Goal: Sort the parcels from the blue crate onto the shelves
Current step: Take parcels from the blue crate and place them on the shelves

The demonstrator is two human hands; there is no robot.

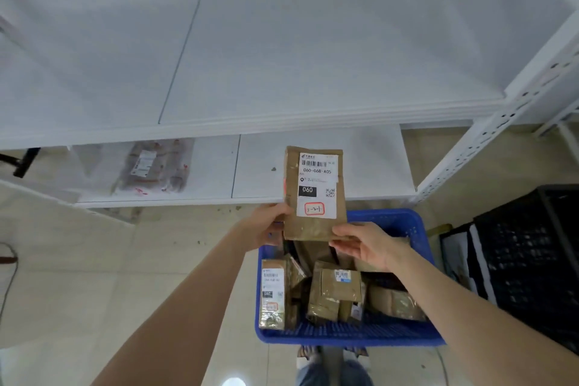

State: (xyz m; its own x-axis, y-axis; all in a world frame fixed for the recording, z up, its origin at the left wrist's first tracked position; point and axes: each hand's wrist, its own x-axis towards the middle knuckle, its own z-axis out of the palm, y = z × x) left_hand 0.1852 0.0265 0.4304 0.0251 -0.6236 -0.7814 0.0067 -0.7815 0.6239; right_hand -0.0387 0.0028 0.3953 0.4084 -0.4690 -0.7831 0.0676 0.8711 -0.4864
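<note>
The person's left hand point(270, 225) grips the lower left edge of a flat brown paper parcel point(315, 188), held upright. The right hand point(369, 246) pinches its bottom right corner, above the blue plastic crate point(418, 229). A good placement probably means matching the handwritten code to a white metal shelf point(260, 166) first. The label reads "060-06B-A05", "060" and, seemingly, "5-2-1" boxed in red.

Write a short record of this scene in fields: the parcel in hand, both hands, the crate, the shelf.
held parcel: brown, upright above the crate, label reads 060-06B-A05
left hand: grips its lower left edge
right hand: pinches its lower right corner
blue crate: on the floor, holds several more parcels
lower shelf: one bagged parcel lies at its left
</note>
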